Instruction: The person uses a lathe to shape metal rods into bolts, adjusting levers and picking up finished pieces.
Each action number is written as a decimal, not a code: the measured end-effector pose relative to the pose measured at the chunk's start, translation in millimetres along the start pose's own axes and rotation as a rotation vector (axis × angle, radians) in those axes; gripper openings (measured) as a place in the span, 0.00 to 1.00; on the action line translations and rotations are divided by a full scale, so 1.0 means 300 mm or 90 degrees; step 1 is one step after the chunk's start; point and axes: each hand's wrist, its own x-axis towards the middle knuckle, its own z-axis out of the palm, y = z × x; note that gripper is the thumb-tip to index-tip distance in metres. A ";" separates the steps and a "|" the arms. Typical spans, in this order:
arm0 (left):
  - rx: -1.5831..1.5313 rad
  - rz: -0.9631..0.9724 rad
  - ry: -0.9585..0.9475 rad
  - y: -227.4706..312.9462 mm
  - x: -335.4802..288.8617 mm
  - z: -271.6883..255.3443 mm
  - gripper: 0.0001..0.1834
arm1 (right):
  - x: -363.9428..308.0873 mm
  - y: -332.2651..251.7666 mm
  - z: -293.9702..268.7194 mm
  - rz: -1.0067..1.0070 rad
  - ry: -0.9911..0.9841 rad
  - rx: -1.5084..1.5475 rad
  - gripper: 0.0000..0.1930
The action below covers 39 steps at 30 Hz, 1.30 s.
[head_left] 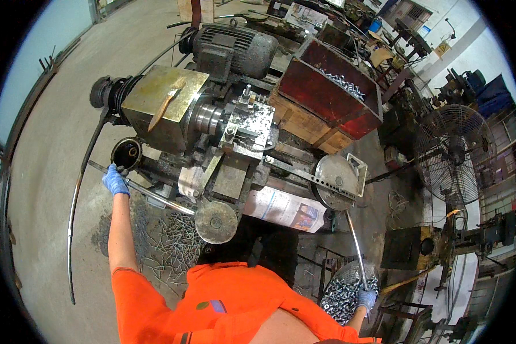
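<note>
My left hand (pixel 116 180), in a blue glove, is closed around a metal lever (pixel 160 198) that runs to a round grey hub (pixel 216 222) at the front of a lathe-like machine. On the right, my gloved right hand (pixel 367 298) is closed around the lower end of a second metal rod (pixel 356 243), which slopes down from a round plate (pixel 335 180). Below and beside that hand sits a basket of small metal parts (pixel 341 301). Between the hands are the machine's spindle (pixel 209 118) and a chip-covered tool slide (pixel 252 129).
A wooden-handled brush (pixel 165 108) lies on the brass-coloured housing (pixel 149 94). Behind stands a motor (pixel 241 51). A red bin (pixel 327 86) of metal parts rests on a wooden crate (pixel 307 123). Metal shavings (pixel 178 243) cover the floor near my left arm; a fan (pixel 456 152) stands right.
</note>
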 end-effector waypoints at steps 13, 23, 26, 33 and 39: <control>-0.002 -0.023 0.005 0.008 -0.008 0.005 0.08 | -0.077 -0.041 -0.057 0.024 0.029 0.012 0.23; -0.028 -0.011 0.008 0.011 -0.007 -0.001 0.09 | -0.121 -0.079 -0.114 0.024 -0.032 0.003 0.23; -0.023 -0.019 0.007 0.003 -0.006 0.017 0.09 | -0.028 0.047 0.047 -0.048 0.056 -0.019 0.22; -0.029 -0.014 0.017 0.026 -0.028 0.014 0.09 | -0.088 -0.033 -0.039 -0.015 0.013 0.008 0.23; -0.037 -0.021 -0.007 0.022 -0.017 0.006 0.09 | -0.081 -0.022 -0.026 0.024 -0.011 0.000 0.23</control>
